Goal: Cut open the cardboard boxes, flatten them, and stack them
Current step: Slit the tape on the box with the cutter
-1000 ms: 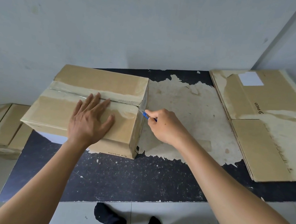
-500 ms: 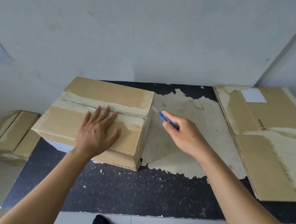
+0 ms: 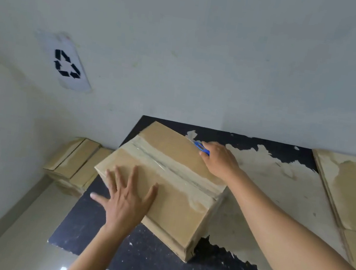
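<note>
A closed cardboard box (image 3: 174,193) with a strip of clear tape (image 3: 175,168) along its top seam lies at an angle on the black table (image 3: 155,265). My left hand (image 3: 126,198) presses flat on the near half of the box top, fingers spread. My right hand (image 3: 219,160) grips a blue utility knife (image 3: 201,148) at the far right edge of the box top, the blade end pointing toward the back. The blade tip is too small to make out.
Flattened cardboard (image 3: 346,193) lies at the table's right end. Another taped box (image 3: 76,162) sits lower down to the left of the table. A wall with a recycling sign (image 3: 67,63) stands right behind. Worn beige patches (image 3: 267,192) cover the tabletop.
The box has been turned so its seam now runs diagonally. My right hand with the knife moved from the box's right side to its far edge. My left hand slid toward the near corner.
</note>
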